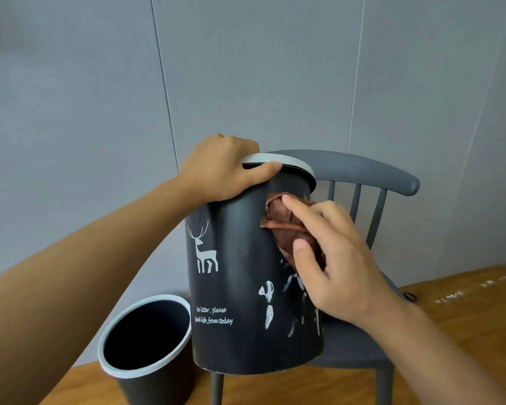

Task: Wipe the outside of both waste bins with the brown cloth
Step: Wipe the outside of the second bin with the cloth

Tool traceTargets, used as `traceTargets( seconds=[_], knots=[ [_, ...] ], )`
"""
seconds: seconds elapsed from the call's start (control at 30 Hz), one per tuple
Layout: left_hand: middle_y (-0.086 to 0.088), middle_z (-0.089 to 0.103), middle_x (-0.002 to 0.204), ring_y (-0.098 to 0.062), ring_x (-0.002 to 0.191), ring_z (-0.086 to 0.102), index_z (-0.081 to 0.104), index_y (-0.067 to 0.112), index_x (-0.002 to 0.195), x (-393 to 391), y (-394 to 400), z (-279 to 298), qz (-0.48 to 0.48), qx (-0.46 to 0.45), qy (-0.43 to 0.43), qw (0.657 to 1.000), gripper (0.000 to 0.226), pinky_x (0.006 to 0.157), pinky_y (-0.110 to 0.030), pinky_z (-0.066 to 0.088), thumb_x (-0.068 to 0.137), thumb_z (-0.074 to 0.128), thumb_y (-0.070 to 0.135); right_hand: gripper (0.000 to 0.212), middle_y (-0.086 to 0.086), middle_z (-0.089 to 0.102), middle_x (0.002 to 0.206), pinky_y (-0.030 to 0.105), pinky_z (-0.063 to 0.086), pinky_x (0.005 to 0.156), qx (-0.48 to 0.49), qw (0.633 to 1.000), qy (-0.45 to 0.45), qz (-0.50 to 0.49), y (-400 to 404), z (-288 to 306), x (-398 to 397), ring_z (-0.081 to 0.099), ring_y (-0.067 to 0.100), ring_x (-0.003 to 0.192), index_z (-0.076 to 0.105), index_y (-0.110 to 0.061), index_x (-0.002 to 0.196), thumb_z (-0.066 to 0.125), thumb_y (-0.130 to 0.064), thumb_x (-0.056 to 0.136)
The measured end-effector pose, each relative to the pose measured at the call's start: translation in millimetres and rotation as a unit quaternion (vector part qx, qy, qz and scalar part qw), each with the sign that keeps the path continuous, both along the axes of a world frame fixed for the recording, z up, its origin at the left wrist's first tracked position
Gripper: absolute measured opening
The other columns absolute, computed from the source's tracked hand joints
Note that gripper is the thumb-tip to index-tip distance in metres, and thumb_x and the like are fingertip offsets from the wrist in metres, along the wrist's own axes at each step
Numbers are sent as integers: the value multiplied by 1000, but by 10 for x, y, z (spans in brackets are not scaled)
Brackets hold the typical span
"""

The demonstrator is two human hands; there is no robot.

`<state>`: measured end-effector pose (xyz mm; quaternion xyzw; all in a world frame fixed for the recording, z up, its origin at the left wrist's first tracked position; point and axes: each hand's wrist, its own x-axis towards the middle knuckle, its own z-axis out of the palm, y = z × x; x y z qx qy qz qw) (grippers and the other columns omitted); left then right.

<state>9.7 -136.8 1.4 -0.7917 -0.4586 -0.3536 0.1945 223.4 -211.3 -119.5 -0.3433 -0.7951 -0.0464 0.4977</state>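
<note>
Left hand [221, 168] curled over rim of dark bin [243, 276] on grey chair [362, 171], right hand [336, 258] pinching brown cloth [284, 220] against bin's side, second bin [146, 343] on wooden floor [465, 317]

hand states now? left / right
Left hand: grips the held bin's rim.
Right hand: holds the brown cloth against that bin's side.

Soft, even light fills the view, with no hard shadows or glare. Wide-angle distortion bends the wall [246, 68] seams, and the top left corner blurs.
</note>
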Motion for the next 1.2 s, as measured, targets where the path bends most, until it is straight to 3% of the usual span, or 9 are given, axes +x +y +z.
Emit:
traceTargets(
  seconds=[0.07, 0.2, 0.27, 0.37, 0.53, 0.67, 0.9, 1.07, 1.2],
  knots=[
    [2, 42, 49, -16, 52, 45, 35, 20, 57, -37, -6, -6, 5, 0, -8, 1000, 60, 52, -33, 26, 89, 58, 65, 62, -13, 53, 118, 14, 48, 90, -32, 999, 30, 9, 20, 9, 90, 55, 7, 113, 48, -27, 155, 63, -39, 96],
    [2, 42, 49, -16, 54, 46, 35, 21, 58, -27, -41, -5, 12, 5, -2, 1000, 59, 51, -33, 28, 89, 56, 66, 52, -5, 47, 121, 33, 49, 92, 36, 997, 1, -62, 85, -90, 24, 46, 15, 114, 59, -27, 138, 62, -51, 92],
    [2, 44, 50, -18, 55, 48, 36, 21, 58, -19, -54, -16, 19, 7, -1, 1000, 59, 52, -34, 30, 89, 55, 68, 49, -2, 43, 128, 31, 43, 95, 38, 996, 0, -81, 81, -159, -93, 41, 15, 119, 55, -28, 137, 57, -52, 95],
    [2, 46, 51, -22, 57, 49, 37, 21, 59, -40, -64, -25, 23, 11, 1, 1000, 59, 54, -35, 31, 90, 53, 69, 47, -3, 48, 123, 28, 48, 87, 44, 996, 5, -82, 42, -179, -183, 49, 13, 111, 53, -23, 137, 54, -49, 99],
    [1, 43, 50, -20, 54, 46, 35, 19, 60, -16, -109, -34, 13, 29, 22, 999, 62, 51, -35, 27, 92, 47, 71, 41, -3, 54, 106, 41, 54, 74, 74, 996, 10, -48, 24, 133, -233, 57, 20, 97, 61, -25, 133, 62, -39, 94],
    [-1, 41, 50, -25, 55, 44, 33, 17, 61, 19, -109, -22, -4, 34, 30, 999, 64, 53, -37, 28, 97, 40, 69, 37, 3, 53, 97, 41, 48, 70, 121, 987, -85, -57, 52, 322, -302, 52, 24, 88, 71, -16, 121, 54, -42, 103],
    [-1, 41, 51, -18, 54, 44, 35, 14, 64, -4, -66, -8, 5, 23, 40, 999, 63, 54, -37, 31, 98, 38, 67, 26, -3, 60, 87, 35, 47, 67, 126, 959, -250, 43, -99, 95, -167, 51, 18, 76, 74, -16, 108, 71, -38, 96],
    [0, 41, 51, -19, 53, 42, 34, 17, 64, 20, -45, 2, 1, 20, 43, 999, 61, 57, -39, 35, 98, 40, 67, 34, -5, 59, 97, 43, 52, 77, 88, 991, -86, -48, 130, 410, -152, 58, 21, 93, 68, -22, 118, 63, -45, 95],
    [7, 54, 62, -27, 73, 53, 59, 30, 90, -77, -30, 1, -4, -11, 20, 1000, 44, 72, -40, 48, 96, 41, 70, 39, 3, 57, 103, 40, 50, 76, 91, 987, -132, -22, -67, 18, -211, 55, 24, 92, 68, -13, 124, 69, -36, 93]
  ],
)
